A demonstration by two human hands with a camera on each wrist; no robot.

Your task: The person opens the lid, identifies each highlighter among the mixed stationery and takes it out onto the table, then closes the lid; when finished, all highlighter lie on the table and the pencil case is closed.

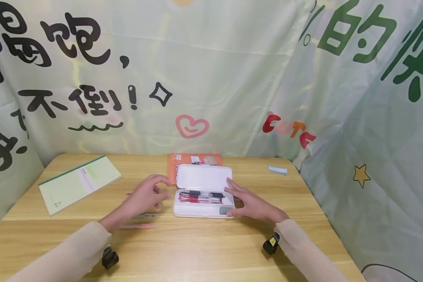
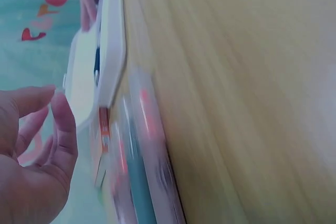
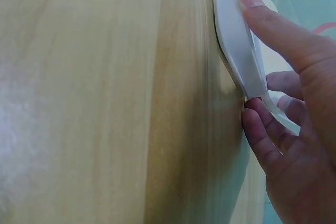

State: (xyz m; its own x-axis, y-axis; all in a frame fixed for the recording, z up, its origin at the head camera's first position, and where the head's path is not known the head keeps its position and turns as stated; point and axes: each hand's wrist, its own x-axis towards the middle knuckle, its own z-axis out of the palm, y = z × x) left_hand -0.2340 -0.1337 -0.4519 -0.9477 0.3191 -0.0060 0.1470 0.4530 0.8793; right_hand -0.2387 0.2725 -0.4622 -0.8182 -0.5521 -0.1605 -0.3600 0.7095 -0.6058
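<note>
A white pencil case [image 1: 197, 214] lies with its lid [image 1: 204, 176] raised. Inside it are several pens [image 1: 201, 199], dark and red, and a grey block [image 1: 225, 210] at the right end. My right hand [image 1: 248, 203] holds the case's right end; its thumb [image 3: 262, 11] lies on the near rim and the fingers curve around the side. To the left of the case, my left hand [image 1: 142, 199] hovers with fingers loosely bent, nothing visible in them. Below it lie a pink pen [image 1: 144, 226], a teal-grey pen [image 2: 137, 177] and another pinkish pen [image 2: 119, 182].
An orange booklet [image 1: 172, 166] lies partly behind the case. A pale green notebook [image 1: 67, 192] is at the back left of the wooden table [image 1: 197, 250]. A small light-blue strip [image 1: 277, 170] lies at the back right. Printed cloth hangs behind and at both sides.
</note>
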